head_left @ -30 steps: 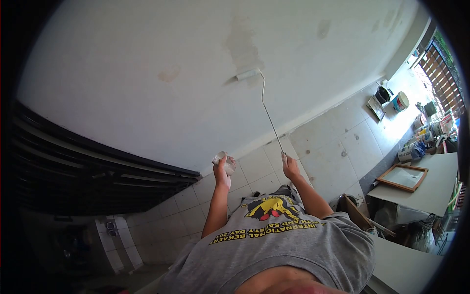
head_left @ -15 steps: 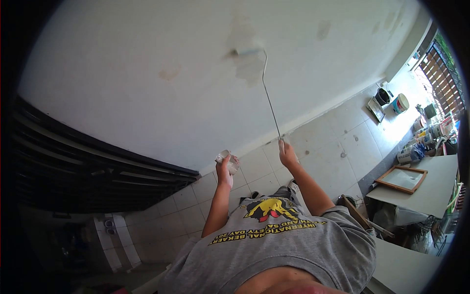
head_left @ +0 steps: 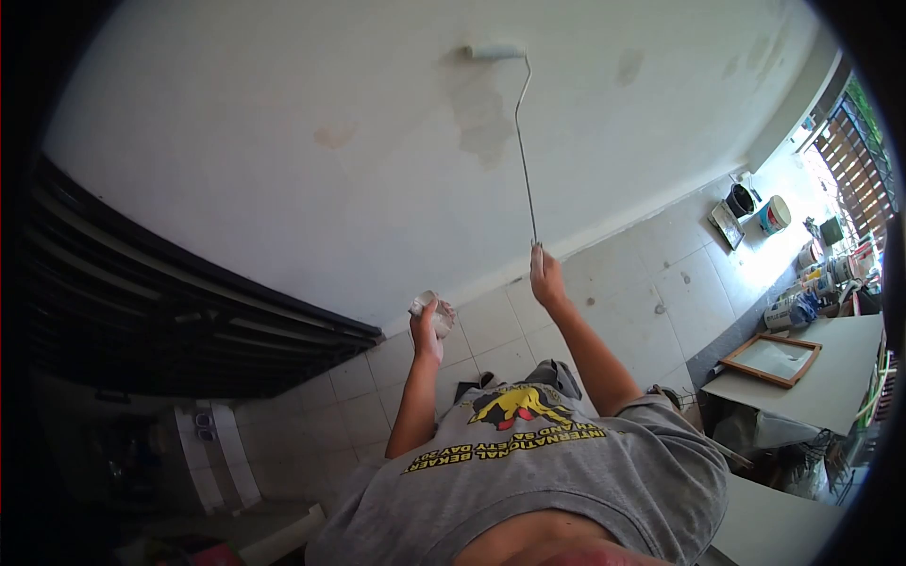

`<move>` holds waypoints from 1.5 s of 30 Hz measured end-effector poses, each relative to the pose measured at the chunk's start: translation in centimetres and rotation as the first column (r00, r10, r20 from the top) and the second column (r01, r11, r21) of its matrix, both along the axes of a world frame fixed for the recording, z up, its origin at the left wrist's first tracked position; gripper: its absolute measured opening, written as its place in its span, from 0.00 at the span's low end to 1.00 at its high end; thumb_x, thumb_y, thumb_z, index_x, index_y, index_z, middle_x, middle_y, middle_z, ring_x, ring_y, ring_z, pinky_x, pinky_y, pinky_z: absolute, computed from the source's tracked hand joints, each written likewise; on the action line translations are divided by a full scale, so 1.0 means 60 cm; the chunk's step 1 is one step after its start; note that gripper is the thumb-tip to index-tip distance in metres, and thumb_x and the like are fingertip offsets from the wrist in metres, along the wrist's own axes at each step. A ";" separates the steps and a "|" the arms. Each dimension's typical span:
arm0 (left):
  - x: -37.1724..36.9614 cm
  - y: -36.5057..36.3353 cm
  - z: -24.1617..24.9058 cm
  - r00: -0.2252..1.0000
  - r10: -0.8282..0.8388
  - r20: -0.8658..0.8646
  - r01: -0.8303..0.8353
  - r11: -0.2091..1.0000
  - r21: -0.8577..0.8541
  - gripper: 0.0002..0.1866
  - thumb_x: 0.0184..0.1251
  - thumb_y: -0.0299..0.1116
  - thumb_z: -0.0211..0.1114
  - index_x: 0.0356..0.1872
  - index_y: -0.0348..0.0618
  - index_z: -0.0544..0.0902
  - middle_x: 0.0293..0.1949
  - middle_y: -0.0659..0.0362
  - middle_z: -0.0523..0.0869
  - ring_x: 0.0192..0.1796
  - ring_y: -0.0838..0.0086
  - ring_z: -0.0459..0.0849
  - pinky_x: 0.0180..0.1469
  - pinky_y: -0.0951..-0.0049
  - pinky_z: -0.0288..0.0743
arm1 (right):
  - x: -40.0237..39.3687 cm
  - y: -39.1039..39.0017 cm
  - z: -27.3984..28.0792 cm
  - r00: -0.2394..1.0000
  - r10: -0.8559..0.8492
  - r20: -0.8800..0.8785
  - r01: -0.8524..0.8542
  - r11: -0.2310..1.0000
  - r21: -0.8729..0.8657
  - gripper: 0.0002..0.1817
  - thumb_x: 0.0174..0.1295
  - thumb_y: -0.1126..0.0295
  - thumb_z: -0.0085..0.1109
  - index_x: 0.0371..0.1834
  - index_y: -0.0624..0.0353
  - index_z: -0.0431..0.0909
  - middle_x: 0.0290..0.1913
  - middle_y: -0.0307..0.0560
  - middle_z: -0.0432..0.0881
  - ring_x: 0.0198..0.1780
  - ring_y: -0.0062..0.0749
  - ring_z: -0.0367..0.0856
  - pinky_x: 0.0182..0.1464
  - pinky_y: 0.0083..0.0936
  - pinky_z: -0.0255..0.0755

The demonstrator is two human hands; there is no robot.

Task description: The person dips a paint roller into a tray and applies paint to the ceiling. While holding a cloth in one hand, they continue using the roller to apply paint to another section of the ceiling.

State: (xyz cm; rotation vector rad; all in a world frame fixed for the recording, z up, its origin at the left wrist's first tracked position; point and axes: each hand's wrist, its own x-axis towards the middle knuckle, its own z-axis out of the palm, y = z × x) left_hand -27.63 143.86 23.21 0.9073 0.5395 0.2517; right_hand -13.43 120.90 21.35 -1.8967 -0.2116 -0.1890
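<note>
My right hand is wrapped round the handle of a paint roller with a long thin metal rod. The pale roller head lies against the white wall, at the top of a darker damp-looking patch. Lower and to the left, my left hand grips a small whitish, paint-smeared container, its fingers closed round it. A faint brownish stain shows on the wall left of the roller.
Black metal bars stand at the left. A paint tray, a black bucket and a white bucket sit on the tiled floor. At right, a wooden frame lies on a board among clutter.
The roller head has moved up the wall to the upper end of the darker patch. My right hand has risen with the handle. My left hand still holds the container.
</note>
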 end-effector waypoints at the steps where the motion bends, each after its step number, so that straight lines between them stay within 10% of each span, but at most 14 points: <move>1: -0.006 -0.006 0.004 1.000 0.007 0.012 -0.007 1.000 -0.004 0.15 0.65 0.36 0.64 0.48 0.40 0.77 0.33 0.57 0.82 0.34 0.71 0.82 0.37 0.70 0.77 | 0.007 0.002 0.005 1.000 -0.002 0.028 0.002 1.000 0.012 0.26 0.76 0.56 0.36 0.28 0.69 0.68 0.20 0.64 0.66 0.22 0.55 0.63 0.28 0.45 0.58; 10: -0.070 -0.051 -0.034 0.974 0.221 0.049 -0.218 0.974 -0.063 0.14 0.64 0.35 0.64 0.47 0.40 0.77 0.33 0.57 0.82 0.33 0.71 0.82 0.36 0.71 0.77 | -0.105 -0.089 -0.169 0.969 0.042 -0.244 -0.108 0.958 -0.264 0.25 0.75 0.55 0.39 0.38 0.67 0.78 0.34 0.74 0.77 0.43 0.72 0.75 0.41 0.56 0.68; 22: -0.091 -0.193 -0.001 0.952 0.306 0.003 -0.306 0.951 -0.042 0.13 0.65 0.33 0.63 0.47 0.40 0.77 0.33 0.56 0.82 0.34 0.70 0.82 0.37 0.71 0.77 | 0.037 -0.070 0.013 0.992 0.122 -0.022 -0.124 0.985 -0.121 0.25 0.76 0.54 0.37 0.37 0.69 0.72 0.26 0.73 0.74 0.32 0.73 0.72 0.32 0.56 0.61; 32: -0.176 -0.290 -0.021 0.919 0.393 -0.022 -0.394 0.917 -0.068 0.15 0.67 0.35 0.62 0.50 0.40 0.76 0.35 0.56 0.81 0.36 0.70 0.81 0.41 0.69 0.77 | -0.062 -0.166 -0.157 0.959 0.085 -0.270 -0.170 0.936 -0.308 0.30 0.75 0.51 0.37 0.32 0.69 0.77 0.31 0.74 0.77 0.37 0.73 0.75 0.37 0.58 0.65; 45: -0.196 -0.334 -0.008 0.883 0.468 -0.044 -0.466 0.884 0.049 0.18 0.67 0.38 0.61 0.53 0.40 0.73 0.36 0.55 0.79 0.38 0.68 0.80 0.42 0.66 0.76 | 0.033 -0.114 -0.024 0.976 0.197 -0.091 -0.202 0.978 -0.053 0.28 0.74 0.51 0.40 0.32 0.68 0.75 0.29 0.72 0.76 0.34 0.71 0.74 0.35 0.54 0.66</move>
